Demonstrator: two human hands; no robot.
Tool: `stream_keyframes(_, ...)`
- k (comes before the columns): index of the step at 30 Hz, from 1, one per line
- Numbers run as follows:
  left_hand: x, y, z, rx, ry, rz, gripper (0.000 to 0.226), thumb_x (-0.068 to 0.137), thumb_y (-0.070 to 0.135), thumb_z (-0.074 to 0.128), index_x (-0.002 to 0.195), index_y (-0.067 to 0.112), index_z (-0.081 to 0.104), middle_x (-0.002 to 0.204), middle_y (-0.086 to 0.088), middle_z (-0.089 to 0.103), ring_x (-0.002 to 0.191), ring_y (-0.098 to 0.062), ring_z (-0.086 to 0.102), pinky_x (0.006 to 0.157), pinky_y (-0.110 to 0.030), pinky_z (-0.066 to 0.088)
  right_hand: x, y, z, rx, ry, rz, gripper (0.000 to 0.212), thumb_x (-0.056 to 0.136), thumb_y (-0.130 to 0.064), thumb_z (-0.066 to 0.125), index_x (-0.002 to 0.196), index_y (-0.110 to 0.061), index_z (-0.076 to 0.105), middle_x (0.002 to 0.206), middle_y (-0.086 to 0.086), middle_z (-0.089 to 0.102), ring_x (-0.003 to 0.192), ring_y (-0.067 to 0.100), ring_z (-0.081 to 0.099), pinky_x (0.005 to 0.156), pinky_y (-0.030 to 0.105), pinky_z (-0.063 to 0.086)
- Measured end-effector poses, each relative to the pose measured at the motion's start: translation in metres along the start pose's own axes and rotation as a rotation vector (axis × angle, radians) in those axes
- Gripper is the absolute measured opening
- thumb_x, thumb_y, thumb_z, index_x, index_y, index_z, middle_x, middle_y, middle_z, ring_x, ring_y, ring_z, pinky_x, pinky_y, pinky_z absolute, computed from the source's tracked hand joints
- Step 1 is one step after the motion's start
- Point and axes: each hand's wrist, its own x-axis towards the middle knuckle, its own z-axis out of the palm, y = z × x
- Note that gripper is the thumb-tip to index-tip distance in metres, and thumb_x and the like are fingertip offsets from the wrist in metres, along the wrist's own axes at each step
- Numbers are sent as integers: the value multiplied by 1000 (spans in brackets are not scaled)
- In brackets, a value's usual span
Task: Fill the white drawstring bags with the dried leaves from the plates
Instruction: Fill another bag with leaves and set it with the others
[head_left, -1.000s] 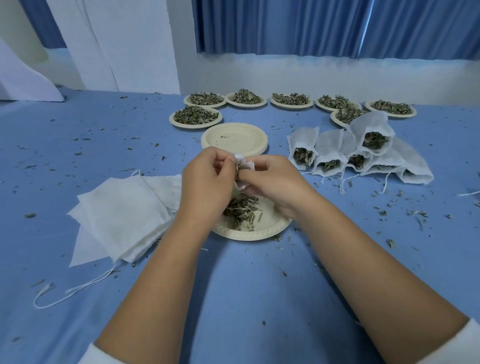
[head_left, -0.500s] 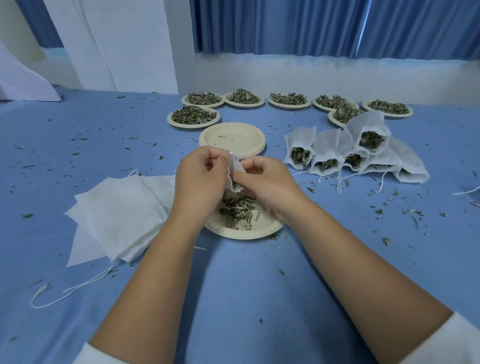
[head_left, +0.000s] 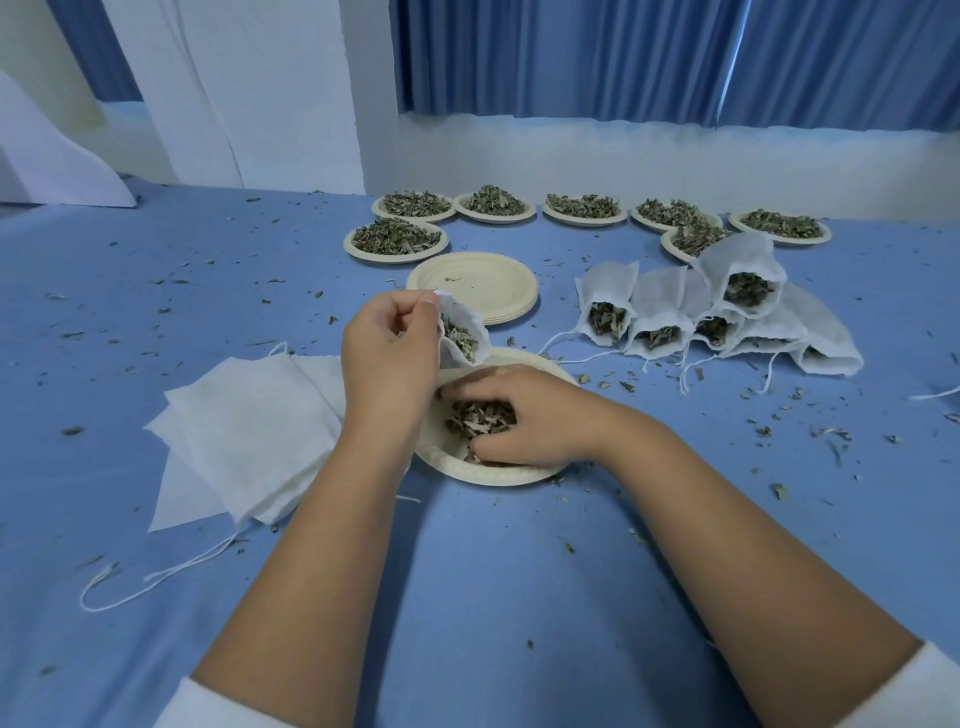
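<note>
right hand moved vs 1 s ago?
Yes. The right hand has left the bag that the left hand pinches and dropped toward the viewer, fingers curled into the leaves on the near plate.

Single head-worn wide view, facing forward and down, close above table (head_left: 493, 597)

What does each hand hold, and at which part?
The left hand pinches the open white bag by the rim of its mouth. The right hand grips dried leaves on the plate.
</note>
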Motion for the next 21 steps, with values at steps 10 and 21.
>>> stream_keyframes(10,-1,-2,2,30,-24,36,16,94,25,58,81,27,66,67,12,60,58,-4,52,60,-23,43,-4,7,-9,-63,130,159,41,96,-19,46,136,-22,56,137,1,56,124,18,52,101,29,41)
stream_keyframes(21,-1,-1,2,16,-25,51,15,94,24,58,81,26,66,66,14,60,59,-2,53,59,-18,44,-14,-1,-13,-10,-13,138,65,79,-36,77,139,-32,52,128,-14,51,115,4,49,89,18,38)
